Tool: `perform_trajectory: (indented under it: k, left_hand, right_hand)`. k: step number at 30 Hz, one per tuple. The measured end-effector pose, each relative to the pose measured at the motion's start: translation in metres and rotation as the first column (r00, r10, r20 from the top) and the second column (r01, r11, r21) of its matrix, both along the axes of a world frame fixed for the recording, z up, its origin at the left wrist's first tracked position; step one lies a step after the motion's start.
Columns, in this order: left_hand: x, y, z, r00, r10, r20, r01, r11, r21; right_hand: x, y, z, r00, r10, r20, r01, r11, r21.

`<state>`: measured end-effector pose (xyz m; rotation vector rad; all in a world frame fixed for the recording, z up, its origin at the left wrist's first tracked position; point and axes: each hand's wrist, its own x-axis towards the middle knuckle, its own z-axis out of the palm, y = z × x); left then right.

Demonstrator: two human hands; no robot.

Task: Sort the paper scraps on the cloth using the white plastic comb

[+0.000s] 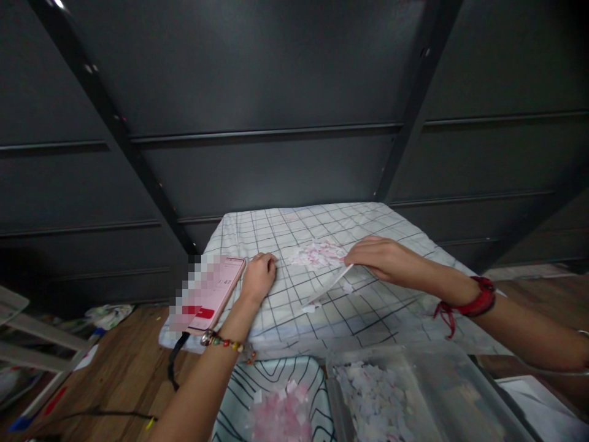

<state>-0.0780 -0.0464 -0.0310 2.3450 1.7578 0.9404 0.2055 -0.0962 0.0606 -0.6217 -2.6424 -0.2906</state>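
My left hand rests on the checked cloth beside a pink-edged phone. Its fingers are curled in; whether anything is inside them is hidden. Between the thumb and fingers of my right hand is one end of a thin white strip, which slants down toward me over the cloth. Just beyond that grip lies a loose heap of small white and pink paper pieces. A few single paper scraps lie near the strip's lower end.
Close to me stand a patterned tray holding pink and white pieces and a clear plastic box with many paper bits. Dark panels rise behind the cloth. A black cable hangs from the phone; a white-framed stand is at left.
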Motion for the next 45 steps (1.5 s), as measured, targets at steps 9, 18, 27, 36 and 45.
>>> perform_trajectory:
  k: [9, 18, 27, 36, 45]
  left_hand:
    - [0.000, -0.001, 0.002, 1.000, -0.003, -0.029, 0.003, 1.000, -0.001]
    - [0.002, -0.003, 0.002, 0.999, 0.002, -0.043, -0.002, 1.000, -0.010]
    - [0.003, -0.003, 0.004, 0.998, -0.005, -0.059, 0.004, 1.000, -0.012]
    - [0.003, -0.002, 0.003, 0.998, -0.012, -0.067, 0.011, 1.000, -0.018]
    - [0.002, -0.001, 0.003, 0.997, -0.023, -0.067, 0.022, 1.000, -0.022]
  right_hand:
    - [0.046, -0.013, 0.018, 0.953, -0.300, -0.051, 0.304, 0.938, 0.168]
    - [0.083, -0.039, -0.002, 0.845, -0.529, 0.077, 0.513, 0.844, 0.158]
    - [0.108, -0.033, -0.023, 0.876, -0.482, -0.003, 0.469, 0.852, 0.234]
    - [0.091, -0.051, -0.026, 0.875, -0.483, -0.010, 0.473, 0.852, 0.224]
    - [0.034, -0.061, -0.004, 0.931, -0.362, -0.057, 0.366, 0.923, 0.120]
